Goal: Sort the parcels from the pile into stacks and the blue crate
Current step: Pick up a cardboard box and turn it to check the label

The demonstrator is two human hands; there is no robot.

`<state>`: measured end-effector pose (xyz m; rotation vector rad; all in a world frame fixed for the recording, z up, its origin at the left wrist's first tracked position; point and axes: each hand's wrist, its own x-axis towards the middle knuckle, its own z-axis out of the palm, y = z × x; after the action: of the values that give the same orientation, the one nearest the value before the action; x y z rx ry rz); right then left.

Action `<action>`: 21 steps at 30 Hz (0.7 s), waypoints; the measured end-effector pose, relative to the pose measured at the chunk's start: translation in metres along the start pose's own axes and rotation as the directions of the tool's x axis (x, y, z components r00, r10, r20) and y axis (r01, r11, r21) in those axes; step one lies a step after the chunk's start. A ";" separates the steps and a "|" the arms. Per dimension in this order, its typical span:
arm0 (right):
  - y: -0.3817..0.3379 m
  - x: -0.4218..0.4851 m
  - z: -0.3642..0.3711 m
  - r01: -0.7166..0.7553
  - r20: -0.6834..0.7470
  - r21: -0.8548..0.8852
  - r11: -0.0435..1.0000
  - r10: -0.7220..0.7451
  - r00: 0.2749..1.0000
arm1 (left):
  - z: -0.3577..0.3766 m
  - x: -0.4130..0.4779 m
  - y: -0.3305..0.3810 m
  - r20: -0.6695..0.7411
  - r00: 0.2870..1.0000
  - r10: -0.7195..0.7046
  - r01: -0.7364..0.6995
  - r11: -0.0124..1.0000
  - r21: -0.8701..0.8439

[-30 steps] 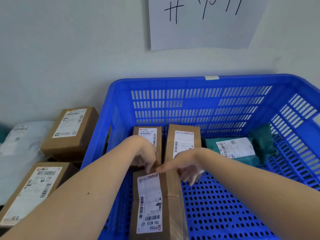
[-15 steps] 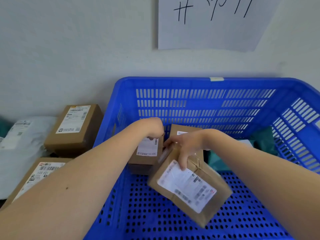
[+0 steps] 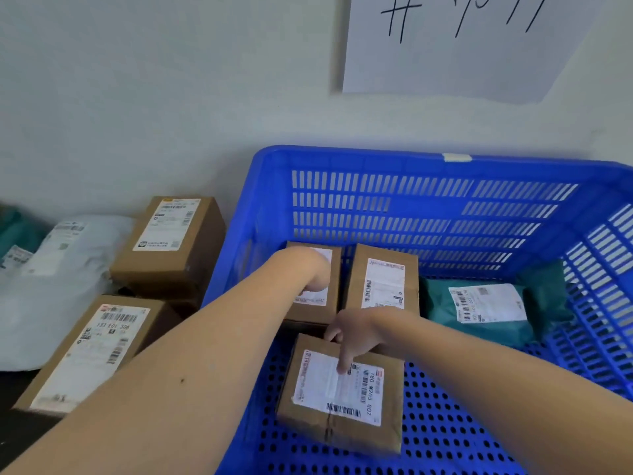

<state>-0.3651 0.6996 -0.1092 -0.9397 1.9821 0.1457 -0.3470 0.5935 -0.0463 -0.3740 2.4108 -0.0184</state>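
Observation:
A brown parcel (image 3: 342, 392) with a white label lies flat on the floor of the blue crate (image 3: 428, 207). My right hand (image 3: 359, 334) holds its far edge, thumb pressed on the label. My left hand (image 3: 308, 269) rests on a small brown box (image 3: 317, 293) at the crate's back left, its fingers curled down over the label. Beside that box stands another brown box (image 3: 383, 279). A green mailer bag (image 3: 486, 306) lies in the crate to the right.
Left of the crate stand two brown boxes: one at the back (image 3: 171, 241), one nearer (image 3: 92, 351). A white mailer bag (image 3: 51, 282) and a green bag (image 3: 17, 234) lie further left. A paper sign (image 3: 462, 46) hangs on the wall.
My right hand turned the brown parcel and lowered it flat onto the crate floor, label up. My left hand stayed on the small box at the back left.

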 end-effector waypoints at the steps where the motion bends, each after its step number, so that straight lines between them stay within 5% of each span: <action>1: 0.003 -0.003 0.000 -0.020 -0.033 0.002 1.000 0.020 0.999 | 0.003 0.000 0.002 0.050 0.999 0.007 -0.008 1.000 0.022; 5: 0.023 -0.014 0.011 -0.261 -0.308 -0.123 0.957 0.213 0.927 | 0.008 -0.007 0.007 0.207 0.977 0.054 -0.096 0.976 0.196; 8: 0.033 -0.026 0.012 -0.390 -0.009 -0.223 0.894 0.398 0.917 | 0.007 -0.015 0.010 0.276 0.961 0.021 -0.073 0.981 0.181; 11: 0.041 -0.023 0.016 -0.458 0.366 -0.121 0.881 0.468 0.804 | 0.013 -0.012 0.015 0.389 0.921 0.022 -0.108 0.974 0.201; 21: 0.016 -0.022 -0.004 -0.375 0.194 0.041 0.926 0.361 0.912 | 0.008 -0.008 0.016 0.198 0.974 0.114 -0.152 0.971 0.186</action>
<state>-0.3716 0.7214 -0.0934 -0.4739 1.9583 0.3524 -0.3402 0.6115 -0.0491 -0.1144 2.2193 -0.1576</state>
